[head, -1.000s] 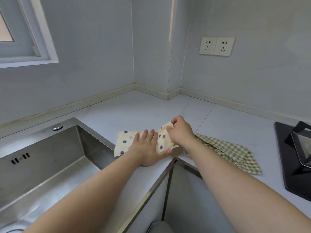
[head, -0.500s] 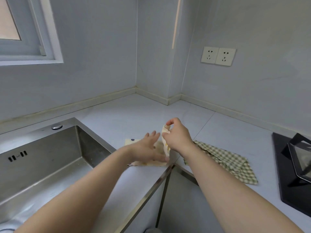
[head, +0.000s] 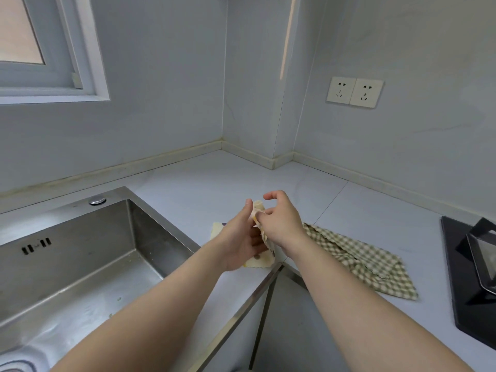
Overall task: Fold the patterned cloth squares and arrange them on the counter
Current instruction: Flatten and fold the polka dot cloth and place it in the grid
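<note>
2 bare hands meet above the counter's front edge: the left hand [head: 237,244] stands with fingers straight and together, palm against the cream dotted cloth [head: 261,261], while the right hand [head: 281,224] pinches the cloth's raised upper edge between thumb and curled fingers, index finger lifted clear. The cloth rises between the palms, its lower part lying on the pale counter [head: 214,189] beside the steel sink [head: 80,264], with a crumpled green checked cloth [head: 362,261] just right of the right wrist. Grey walls meet in a corner, with a window [head: 40,49] upper left, 2 sockets [head: 354,91] and a black hob [head: 467,285] far right.
</note>
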Motion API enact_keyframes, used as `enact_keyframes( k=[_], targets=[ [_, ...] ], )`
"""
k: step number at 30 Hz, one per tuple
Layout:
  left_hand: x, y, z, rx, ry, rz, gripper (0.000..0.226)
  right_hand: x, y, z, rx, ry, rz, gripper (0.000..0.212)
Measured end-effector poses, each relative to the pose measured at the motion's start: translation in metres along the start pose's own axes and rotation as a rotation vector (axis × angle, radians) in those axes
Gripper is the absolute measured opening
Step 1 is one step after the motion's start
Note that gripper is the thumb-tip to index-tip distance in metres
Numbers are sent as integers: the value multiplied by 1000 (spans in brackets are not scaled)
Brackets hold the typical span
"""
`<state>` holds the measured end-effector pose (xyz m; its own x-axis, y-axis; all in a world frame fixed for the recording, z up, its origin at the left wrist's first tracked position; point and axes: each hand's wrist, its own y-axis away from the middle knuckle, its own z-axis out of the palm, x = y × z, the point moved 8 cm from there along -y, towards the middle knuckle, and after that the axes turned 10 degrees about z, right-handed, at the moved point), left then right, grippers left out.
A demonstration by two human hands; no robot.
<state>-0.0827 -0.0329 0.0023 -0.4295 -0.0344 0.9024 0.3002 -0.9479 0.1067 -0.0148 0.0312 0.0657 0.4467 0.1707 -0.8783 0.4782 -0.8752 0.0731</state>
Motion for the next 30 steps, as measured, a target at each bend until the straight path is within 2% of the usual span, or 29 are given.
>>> enact_keyframes(
  k=[3, 6, 8, 11, 13, 16, 22, 26, 30],
  targets=[
    [8, 0, -13, 36, 34, -25, 72, 2, 4, 9, -75, -24, 2, 36],
    [14, -5, -40, 143, -55, -59, 50, 1, 10, 20, -191, -102, -29, 32],
    [19, -7, -53, 207, -143, -83, 37, 0, 10, 16, -147, -201, -49, 18],
    [32, -7, -79, 398, -406, -39, 18, 11, 2, 1, 47, -255, -30, 9],
    [43, -5, -85, 431, -660, 16, 18, 18, -2, 1, 75, -102, -39, 11],
    [53, 0, -86, 430, -931, 67, 13, 32, -4, 17, -15, 157, -46, 19],
    [51, 1, -97, 440, -956, 75, 11, 39, 4, 31, -83, 340, -90, 38],
    [54, 1, -103, 461, -954, 83, 20, 40, 6, 32, -83, 346, -85, 47],
    [62, 0, -107, 449, -1086, 117, 27, 48, 2, 29, -77, 281, -4, 54]
  ],
)
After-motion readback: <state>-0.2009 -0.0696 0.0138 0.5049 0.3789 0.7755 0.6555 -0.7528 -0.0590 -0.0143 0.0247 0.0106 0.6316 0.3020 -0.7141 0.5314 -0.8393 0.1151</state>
